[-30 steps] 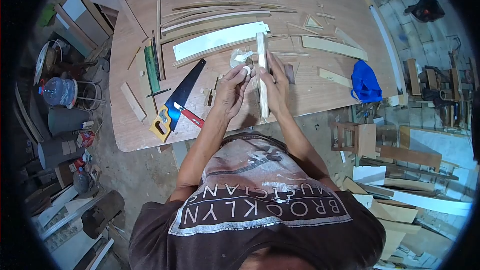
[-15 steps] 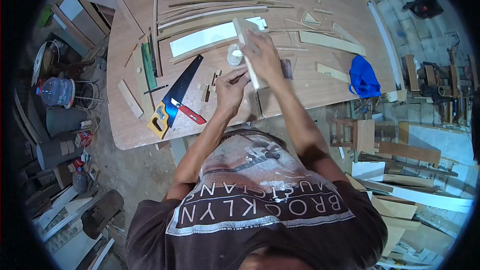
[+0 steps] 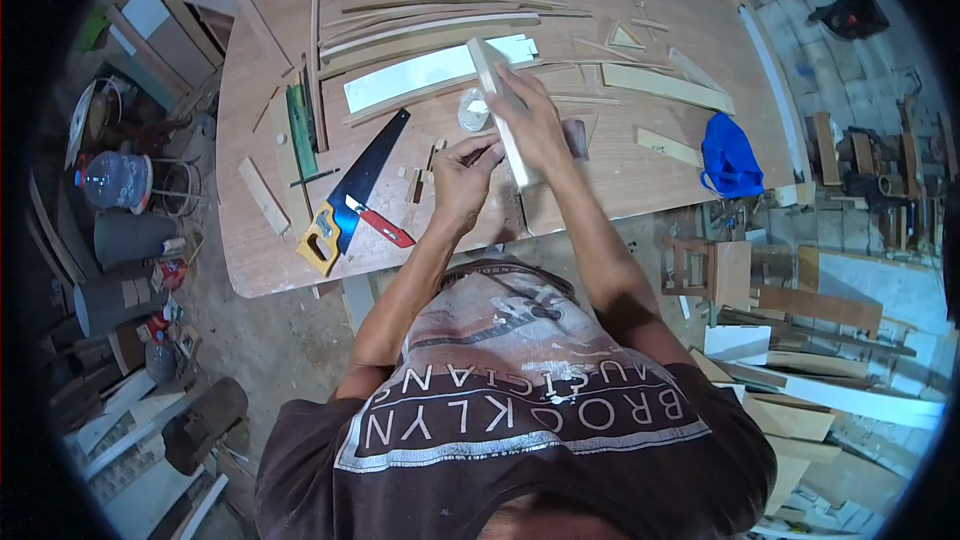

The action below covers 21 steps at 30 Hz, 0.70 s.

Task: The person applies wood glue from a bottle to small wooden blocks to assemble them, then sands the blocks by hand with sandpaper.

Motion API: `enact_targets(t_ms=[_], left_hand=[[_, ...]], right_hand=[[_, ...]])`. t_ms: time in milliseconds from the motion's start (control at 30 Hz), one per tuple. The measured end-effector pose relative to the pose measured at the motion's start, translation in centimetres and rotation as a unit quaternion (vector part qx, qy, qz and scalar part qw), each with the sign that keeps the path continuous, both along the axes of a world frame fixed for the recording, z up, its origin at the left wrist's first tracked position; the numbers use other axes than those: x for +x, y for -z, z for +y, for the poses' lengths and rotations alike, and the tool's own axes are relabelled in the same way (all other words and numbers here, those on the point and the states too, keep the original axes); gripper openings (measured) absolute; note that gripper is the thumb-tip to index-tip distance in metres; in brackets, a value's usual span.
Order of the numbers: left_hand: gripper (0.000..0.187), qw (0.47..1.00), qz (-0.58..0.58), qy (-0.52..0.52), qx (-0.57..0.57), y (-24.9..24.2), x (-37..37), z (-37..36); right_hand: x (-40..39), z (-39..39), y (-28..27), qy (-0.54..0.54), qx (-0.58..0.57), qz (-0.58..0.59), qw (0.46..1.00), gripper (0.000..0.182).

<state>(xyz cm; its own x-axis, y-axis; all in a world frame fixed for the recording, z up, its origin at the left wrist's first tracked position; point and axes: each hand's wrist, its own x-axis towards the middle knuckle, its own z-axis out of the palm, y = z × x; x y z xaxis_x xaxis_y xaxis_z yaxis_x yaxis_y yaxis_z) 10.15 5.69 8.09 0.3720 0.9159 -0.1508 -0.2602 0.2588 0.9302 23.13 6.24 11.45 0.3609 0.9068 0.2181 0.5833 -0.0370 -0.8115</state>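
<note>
My right hand (image 3: 530,128) grips a pale wooden board (image 3: 508,120) that stands on its long edge, slanting across the table. Close against the board's left side is my left hand (image 3: 463,180), its thumb and fingertips pinched together; what they hold, if anything, is hidden. A clear plastic cup (image 3: 473,112) with something whitish inside stands just beyond the left fingers. Small wood pieces (image 3: 419,180) lie left of the left hand. A handsaw (image 3: 362,175) with a yellow handle rests farther left, beside a red utility knife (image 3: 383,226).
Long wood strips (image 3: 430,32) and a white panel (image 3: 410,77) lie across the table's middle. On the right are a flat board (image 3: 668,87) and a blue bag (image 3: 730,156). A green strip (image 3: 299,130) is at left. Offcuts (image 3: 810,410) crowd the floor at right.
My right hand and the wooden board have shifted slightly toward me. The left hand stays pinched close to the board. The whole view has moved a little.
</note>
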Motion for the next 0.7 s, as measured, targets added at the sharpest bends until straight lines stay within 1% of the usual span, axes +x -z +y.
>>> enact_targets(t_ms=[33,67,100,133,167,200,233,267,300,333,367,400,433,467,500,533,600,633,700], left_hand=[[0.02,0.999,-0.02,-0.013,-0.027,-0.2,0.2,0.1],[0.02,0.999,-0.021,-0.013,-0.026,-0.3,0.2,0.0],[0.02,0.997,-0.058,-0.014,-0.039,-0.2,0.2,0.0],[0.02,0.994,-0.095,-0.019,-0.051,-0.2,0.1,0.3],[0.02,0.994,-0.096,-0.026,-0.052,-0.1,-0.2,0.5],[0.02,0.991,-0.101,-0.015,-0.085,0.0,-0.6,0.5],[0.02,0.988,-0.108,-0.003,-0.114,0.0,-0.8,0.6],[0.02,0.987,-0.108,-0.005,-0.114,0.0,-0.8,0.5],[0.02,0.986,-0.115,-0.003,-0.121,-0.1,-0.8,0.5],[0.021,0.984,-0.123,-0.001,-0.126,-0.2,-0.8,0.5],[0.021,0.984,-0.124,-0.003,-0.126,-0.2,-0.8,0.4],[0.02,0.991,-0.101,-0.007,-0.09,-0.3,-0.7,0.3],[0.019,0.996,-0.078,-0.01,-0.052,-0.3,-0.6,0.3],[0.019,0.996,-0.077,-0.009,-0.053,-0.2,-0.6,0.3],[0.017,0.999,-0.021,-0.003,-0.024,0.2,-0.7,0.2],[0.015,0.999,0.034,0.006,0.006,0.4,-0.6,-0.1],[0.014,0.998,0.054,0.015,0.007,0.6,-0.4,-0.7],[0.012,0.997,0.075,0.016,0.004,0.7,-0.4,-1.2],[0.013,0.998,0.059,0.015,-0.009,0.9,-0.3,-1.2]], right_hand=[[0.7,0.2,0.0,0.004,0.003,-0.001,1.0,0.051],[1.5,0.2,-0.1,-0.022,-0.031,0.231,0.972,0.051],[2.2,0.5,-0.3,-0.053,-0.066,0.448,0.89,0.051],[2.2,0.4,-1.1,-0.065,-0.068,0.444,0.891,0.051],[1.9,-0.9,-1.6,-0.061,-0.051,0.472,0.878,0.051],[1.6,-2.6,-1.9,-0.051,-0.034,0.501,0.863,0.05],[1.7,-3.6,-1.5,-0.041,-0.051,0.509,0.858,0.051],[1.2,-4.4,-1.2,-0.042,-0.052,0.509,0.858,0.051],[0.4,-5.1,-1.2,-0.037,-0.023,0.355,0.934,0.05],[-0.2,-5.7,-1.2,-0.032,0.01,0.19,0.981,0.05],[-0.4,-6.5,-1.1,-0.039,-0.018,0.069,0.997,0.051],[-0.7,-6.7,-1.5,-0.038,-0.019,0.068,0.997,0.051],[-1.2,-6.6,-2.1,-0.035,-0.04,0.039,0.998,0.051],[-1.5,-6.6,-2.4,-0.031,-0.063,0.011,0.997,0.051],[-1.2,-5.9,-1.9,-0.038,-0.075,-0.043,0.996,0.054],[-1.0,-4.9,-1.2,-0.033,-0.078,-0.041,0.996,0.054],[-0.2,-2.2,0.0,-0.026,-0.124,-0.068,0.99,0.053],[0.7,-1.4,0.7,-0.023,-0.124,-0.067,0.99,0.053],[2.0,0.1,1.7,-0.009,-0.143,0.06,0.988,0.054]])
